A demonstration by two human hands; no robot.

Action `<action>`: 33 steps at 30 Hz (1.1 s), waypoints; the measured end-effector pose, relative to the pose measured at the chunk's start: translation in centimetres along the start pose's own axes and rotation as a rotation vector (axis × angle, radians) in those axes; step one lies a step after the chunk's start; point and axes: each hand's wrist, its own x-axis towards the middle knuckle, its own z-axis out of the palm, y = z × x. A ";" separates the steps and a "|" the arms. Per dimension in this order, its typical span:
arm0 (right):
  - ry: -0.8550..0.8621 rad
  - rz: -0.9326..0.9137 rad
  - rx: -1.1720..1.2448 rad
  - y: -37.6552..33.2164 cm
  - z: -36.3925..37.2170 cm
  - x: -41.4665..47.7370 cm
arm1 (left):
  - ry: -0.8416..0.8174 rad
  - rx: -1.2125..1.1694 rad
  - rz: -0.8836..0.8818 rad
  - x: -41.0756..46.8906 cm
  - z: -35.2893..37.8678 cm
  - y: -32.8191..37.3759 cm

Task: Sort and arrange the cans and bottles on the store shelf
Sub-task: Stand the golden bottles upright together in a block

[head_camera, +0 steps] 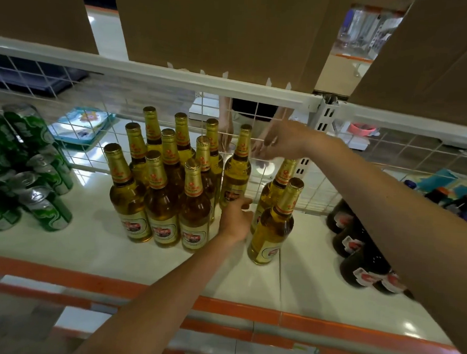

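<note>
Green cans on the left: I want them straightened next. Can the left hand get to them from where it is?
Probably, though not straight across: the block of gold bottles stands between the left hand and the green cans. Open shelf in front of the bottles leaves a way round.

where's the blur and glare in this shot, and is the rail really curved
Head view: motion blur smears the right hand at its fingers; the left hand and gold-capped bottles look sharp; glare spots the white shelf; the wide lens bows the top rail; the frame's bottom edge is soft.
</note>
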 end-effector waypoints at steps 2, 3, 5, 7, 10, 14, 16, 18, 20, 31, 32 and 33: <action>-0.132 0.046 -0.096 0.8 0.0 -1.5 | -0.075 -0.025 -0.035 -0.2 0.0 -0.1; -0.170 0.076 -0.083 1.2 0.3 -1.9 | -0.079 -0.007 -0.036 -0.2 0.0 0.0; -0.153 0.103 -0.011 1.8 0.8 -2.2 | -0.071 0.008 -0.011 -0.4 0.2 -0.1; -0.076 0.100 0.017 2.1 1.1 -2.3 | -0.067 -0.016 0.016 -0.6 0.3 0.0; -0.030 0.098 0.065 1.5 1.2 -2.5 | -0.061 -0.011 0.007 -0.7 -0.1 -0.1; -0.019 0.083 0.048 0.3 1.4 -2.5 | -0.001 -0.031 -0.020 -0.9 -0.6 -0.2; 0.001 0.053 0.032 -0.4 1.5 -2.5 | 0.045 -0.067 -0.016 -1.2 -0.8 -0.1; 0.016 0.039 0.042 -1.4 1.7 -2.4 | 0.114 -0.080 -0.012 -2.3 -0.9 -0.4; 0.021 0.011 0.050 -2.4 1.8 -2.1 | 0.172 -0.085 0.042 -3.4 -0.7 -1.2; 0.054 -0.093 -0.015 -6.7 2.7 0.3 | 0.254 -0.022 0.042 -4.8 -0.7 -2.7; 0.055 -0.095 -0.022 -6.7 2.8 0.4 | 0.246 -0.018 0.029 -4.8 -0.6 -2.7; 0.060 -0.093 -0.025 -6.7 3.0 0.6 | 0.238 -0.019 0.019 -4.8 -0.5 -2.6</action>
